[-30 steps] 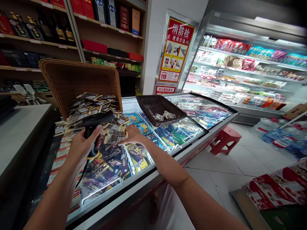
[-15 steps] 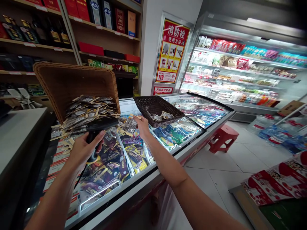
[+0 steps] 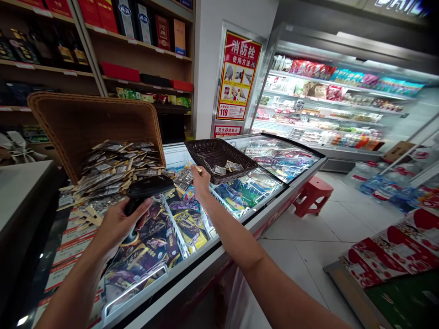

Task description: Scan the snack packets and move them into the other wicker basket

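My left hand (image 3: 120, 224) grips the handle of a black barcode scanner (image 3: 149, 185), its head turned toward the right. Pinched in my right hand (image 3: 201, 180) is a small flat packet (image 3: 184, 177) with a dark, clear-wrapped body and a tan end. The scanner's head is a short way to the left of this packet. Behind the scanner, a heap of similar packets (image 3: 116, 164) spills from a brown wicker basket (image 3: 96, 103) tipped on its side. A dark woven basket (image 3: 206, 148) with several packets inside stands just beyond my right hand.
Both baskets rest on a glass-topped chest freezer (image 3: 270, 205) filled with bagged goods. Price cards (image 3: 68, 246) line its left part. A grey counter (image 3: 24, 192) stands at far left. On the floor to the right are a red stool (image 3: 313, 196), water bottles (image 3: 363, 176) and red cartons (image 3: 394, 242).
The view has shifted a little, so most things sit slightly farther left. The scanner's head is nearer the packet in my right hand. Both hands keep their holds.
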The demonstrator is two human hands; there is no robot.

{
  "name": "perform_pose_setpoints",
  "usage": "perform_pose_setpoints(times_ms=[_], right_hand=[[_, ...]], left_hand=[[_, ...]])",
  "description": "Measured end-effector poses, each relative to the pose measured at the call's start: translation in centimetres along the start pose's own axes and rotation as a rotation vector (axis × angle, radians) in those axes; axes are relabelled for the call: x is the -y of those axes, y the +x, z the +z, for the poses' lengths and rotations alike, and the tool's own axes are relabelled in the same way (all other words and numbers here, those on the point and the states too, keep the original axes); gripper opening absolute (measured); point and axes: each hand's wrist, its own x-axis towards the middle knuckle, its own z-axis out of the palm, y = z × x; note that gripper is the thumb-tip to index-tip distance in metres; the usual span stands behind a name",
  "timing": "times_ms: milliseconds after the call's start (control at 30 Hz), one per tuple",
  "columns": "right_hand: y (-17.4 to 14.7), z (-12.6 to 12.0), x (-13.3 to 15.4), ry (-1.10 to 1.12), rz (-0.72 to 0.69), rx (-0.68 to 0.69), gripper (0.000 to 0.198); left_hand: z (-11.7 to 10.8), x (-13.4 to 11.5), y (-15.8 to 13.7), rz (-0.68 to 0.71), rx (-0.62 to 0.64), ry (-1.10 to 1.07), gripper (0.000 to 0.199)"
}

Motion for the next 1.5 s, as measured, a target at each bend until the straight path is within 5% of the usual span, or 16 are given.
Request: perform_pose_setpoints(times_ms=[567, 867, 1167, 1333, 1500], right_hand=[[-0.6, -0.5, 0.5, 0.007, -0.011, 0.013, 0.036], [0.3, 0.3, 0.4, 0.148, 0.124, -0.012, 0.031], [4.0, -1.4, 1.7, 0.417, -0.109, -0.360, 0.035], [2.8, -0.3, -0.3, 0.239, -0.051, -0.116, 0.050], [-0.2, 0.8, -2.1, -0.425, -0.238, 0.366, 0.048]], left_hand=[[-0.6, 0.4, 0.6, -0.010, 0.106, 0.176, 0.062], [-1.2, 1.6, 1.3, -0.035, -0.018, 0.154, 0.062], [-1.8, 0.3, 1.3, 0.006, -0.103, 0.067, 0.053], [-1.5, -0.6, 0.6, 0.031, -0.202, -0.081, 0.050], [-1.9, -0.7, 0.9, -0.007, -0.288, -0.136, 0.053]])
